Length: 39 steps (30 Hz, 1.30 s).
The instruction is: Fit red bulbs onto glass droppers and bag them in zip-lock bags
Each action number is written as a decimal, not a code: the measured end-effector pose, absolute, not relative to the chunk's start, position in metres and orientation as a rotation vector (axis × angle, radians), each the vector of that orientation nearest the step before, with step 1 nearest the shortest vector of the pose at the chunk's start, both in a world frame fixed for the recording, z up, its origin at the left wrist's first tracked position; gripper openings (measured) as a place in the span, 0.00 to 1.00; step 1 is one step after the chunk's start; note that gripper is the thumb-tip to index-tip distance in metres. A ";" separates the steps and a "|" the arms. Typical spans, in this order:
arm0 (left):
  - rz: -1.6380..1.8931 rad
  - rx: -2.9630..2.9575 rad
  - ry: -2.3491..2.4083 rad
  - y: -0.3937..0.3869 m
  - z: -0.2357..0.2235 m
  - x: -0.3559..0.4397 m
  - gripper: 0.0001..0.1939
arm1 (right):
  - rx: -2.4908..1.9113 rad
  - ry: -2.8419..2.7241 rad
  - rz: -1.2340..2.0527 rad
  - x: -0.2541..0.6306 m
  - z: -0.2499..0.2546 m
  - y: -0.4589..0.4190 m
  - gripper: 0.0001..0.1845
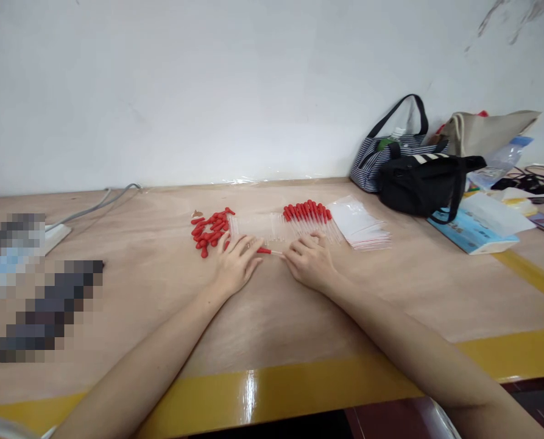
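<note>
Between my hands a dropper lies low over the table, with its red rubber bulb (pixel 264 250) to the left and its clear tube (pixel 276 253) to the right. My left hand (pixel 236 263) has its fingers closed at the bulb end. The fingertips of my right hand (pixel 309 259) pinch the tube end. Just beyond my left hand is a loose pile of red rubber bulbs (pixel 208 230). Clear tubes (pixel 257 225) lie in a row behind both hands. Past my right hand, several droppers with red bulbs (pixel 306 211) lie side by side.
A stack of clear plastic bags (pixel 360 224) is right of the droppers. Farther right are a black bag (pixel 420 186), a striped bag (pixel 367 161) and a blue tissue pack (pixel 475 225). A grey cable (pixel 89 210) and blurred objects (pixel 47 311) lie left. Yellow tape (pixel 281 387) edges the table.
</note>
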<state>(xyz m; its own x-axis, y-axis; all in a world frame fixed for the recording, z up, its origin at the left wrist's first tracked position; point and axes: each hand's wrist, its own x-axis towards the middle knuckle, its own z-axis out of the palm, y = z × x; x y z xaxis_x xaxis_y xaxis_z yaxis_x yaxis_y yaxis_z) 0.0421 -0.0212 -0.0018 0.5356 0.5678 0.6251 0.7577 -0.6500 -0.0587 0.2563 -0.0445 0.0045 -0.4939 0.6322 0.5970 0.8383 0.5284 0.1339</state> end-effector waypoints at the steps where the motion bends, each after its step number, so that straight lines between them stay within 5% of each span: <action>1: -0.826 -2.418 -1.190 -0.020 -0.003 0.040 0.19 | -1.268 -2.237 -0.560 0.259 0.005 -0.041 0.15; 13: -0.928 -2.303 -1.581 -0.005 -0.012 0.013 0.15 | -2.086 -1.623 -0.098 0.272 0.017 0.040 0.16; 23: -1.111 -2.323 -1.570 0.002 -0.019 0.009 0.10 | -2.100 -1.699 -0.129 0.265 0.017 0.033 0.24; 39: -1.391 -2.096 -1.478 0.002 -0.012 0.011 0.16 | -2.262 -1.742 0.132 0.224 0.021 0.046 0.13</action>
<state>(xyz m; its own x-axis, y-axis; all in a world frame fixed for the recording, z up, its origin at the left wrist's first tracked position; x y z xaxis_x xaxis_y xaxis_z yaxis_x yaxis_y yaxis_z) 0.0109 0.0023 -0.0123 0.0440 0.6130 0.7889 0.8248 -0.4678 0.3175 0.2238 0.0460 0.0205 0.2674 0.9585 0.0989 0.9327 -0.2316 -0.2766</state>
